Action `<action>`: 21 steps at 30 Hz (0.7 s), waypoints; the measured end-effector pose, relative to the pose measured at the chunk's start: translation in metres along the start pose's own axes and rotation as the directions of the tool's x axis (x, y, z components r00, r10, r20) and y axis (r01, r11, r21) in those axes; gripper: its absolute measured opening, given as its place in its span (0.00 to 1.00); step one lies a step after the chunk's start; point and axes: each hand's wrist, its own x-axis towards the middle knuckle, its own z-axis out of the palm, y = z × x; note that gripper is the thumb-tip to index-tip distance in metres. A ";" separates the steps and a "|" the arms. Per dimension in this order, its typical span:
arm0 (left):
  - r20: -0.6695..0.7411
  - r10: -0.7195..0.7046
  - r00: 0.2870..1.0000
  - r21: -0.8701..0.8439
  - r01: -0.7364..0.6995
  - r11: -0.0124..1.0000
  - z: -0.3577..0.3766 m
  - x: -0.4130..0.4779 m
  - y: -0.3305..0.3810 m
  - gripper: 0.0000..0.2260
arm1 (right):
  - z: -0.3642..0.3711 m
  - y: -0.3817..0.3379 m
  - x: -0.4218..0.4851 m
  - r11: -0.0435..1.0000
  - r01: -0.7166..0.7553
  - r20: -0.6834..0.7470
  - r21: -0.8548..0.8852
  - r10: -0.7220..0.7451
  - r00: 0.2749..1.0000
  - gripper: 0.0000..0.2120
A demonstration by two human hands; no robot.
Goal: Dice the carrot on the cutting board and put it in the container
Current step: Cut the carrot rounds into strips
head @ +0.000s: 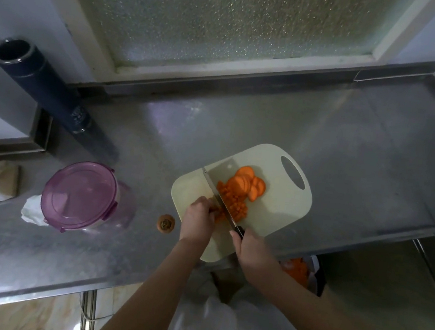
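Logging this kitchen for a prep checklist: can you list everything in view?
cutting board: one, cream, middle of counter
carrot slices: several, orange, far side of board
diced carrot: one pile, orange, right of blade
carrot piece: one, orange, left of blade
knife: one, steel blade, dark handle, across board
container: one, purple lid on, left of board
carrot end: one, orange, counter between container and board
pipe: one, dark, back left
counter: one, steel
window: one, frosted, behind counter
left hand: holds carrot piece
right hand: grips knife handle
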 end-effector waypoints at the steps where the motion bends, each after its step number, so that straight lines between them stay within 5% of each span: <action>1: 0.003 -0.001 1.000 0.003 0.001 1.000 0.000 0.000 0.000 0.09 | 0.000 0.000 0.001 0.998 -0.002 0.023 0.058 0.001 1.000 0.19; 21: 0.015 0.077 0.997 0.026 -0.078 0.997 -0.006 -0.003 -0.006 0.08 | -0.033 0.007 0.004 0.981 0.041 -0.096 0.191 -0.023 0.995 0.18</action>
